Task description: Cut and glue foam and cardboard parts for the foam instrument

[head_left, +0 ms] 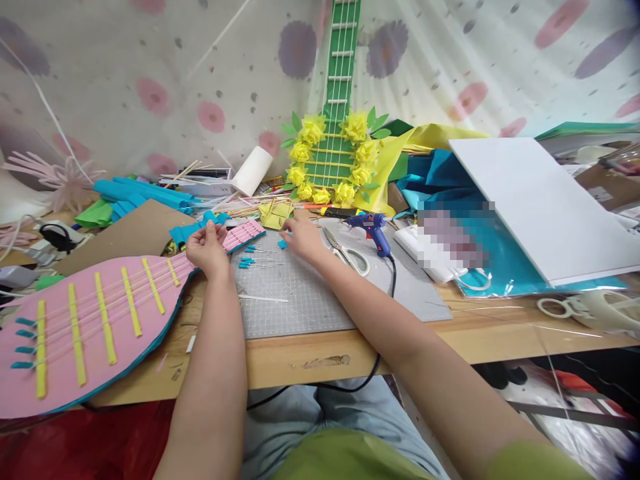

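Your left hand (207, 248) is curled at the neck end of the pink lute-shaped foam instrument (90, 320), fingers folded in and touching the neck; I can't tell whether anything thin is pinched inside. Your right hand (303, 239) is narrowed to a pinch on a small teal foam piece (283, 244), which lies on the grey gridded cutting mat (300, 300) at the fingertips.

Key relation: the instrument's long axis runs from lower left (wide body, yellow cross strips) up to the right, so its neck tip points at the gap between your hands. The teal piece lies to the right of that tip, near but apart from it. The right hand is the one on the piece; the left is nearer the neck.

Between the hands, a short row of teal pegs on thin sticks (249, 257) lies on the mat, sticks pointing right. Just right of your right hand are white-handled scissors (346, 253), and beyond them a blue hot glue gun (373, 230) with its cord running off the wooden table (280, 367) edge. At the back, a green foam guitar ringed with yellow paper flowers (333, 163) leans upright against the cloth. A white flat board (540, 200) lies tilted on teal sheets far right (well apart from both hands)
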Demonstrator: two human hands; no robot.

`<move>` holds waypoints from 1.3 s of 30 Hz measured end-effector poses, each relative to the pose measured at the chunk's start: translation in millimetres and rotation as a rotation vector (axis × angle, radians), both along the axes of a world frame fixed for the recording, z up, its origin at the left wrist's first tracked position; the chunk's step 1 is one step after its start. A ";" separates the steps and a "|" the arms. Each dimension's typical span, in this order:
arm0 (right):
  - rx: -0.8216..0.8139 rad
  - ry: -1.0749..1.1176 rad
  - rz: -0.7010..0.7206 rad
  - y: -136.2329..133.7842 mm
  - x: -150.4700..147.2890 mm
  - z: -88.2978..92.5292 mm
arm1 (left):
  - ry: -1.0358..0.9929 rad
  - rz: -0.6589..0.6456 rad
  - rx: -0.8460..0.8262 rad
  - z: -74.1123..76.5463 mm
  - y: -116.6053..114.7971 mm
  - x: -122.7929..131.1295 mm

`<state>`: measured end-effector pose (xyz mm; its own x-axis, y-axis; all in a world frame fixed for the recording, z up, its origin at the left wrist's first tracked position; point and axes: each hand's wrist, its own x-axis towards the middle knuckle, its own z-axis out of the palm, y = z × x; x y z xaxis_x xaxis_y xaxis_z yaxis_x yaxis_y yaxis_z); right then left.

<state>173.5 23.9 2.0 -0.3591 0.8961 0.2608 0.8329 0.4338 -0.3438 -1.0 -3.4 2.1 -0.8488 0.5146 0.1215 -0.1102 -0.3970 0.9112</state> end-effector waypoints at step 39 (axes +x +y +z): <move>-0.187 -0.225 -0.062 6.9 45.5 -1.8 | 0.160 -0.132 -0.060 -3.8 0.4 23.8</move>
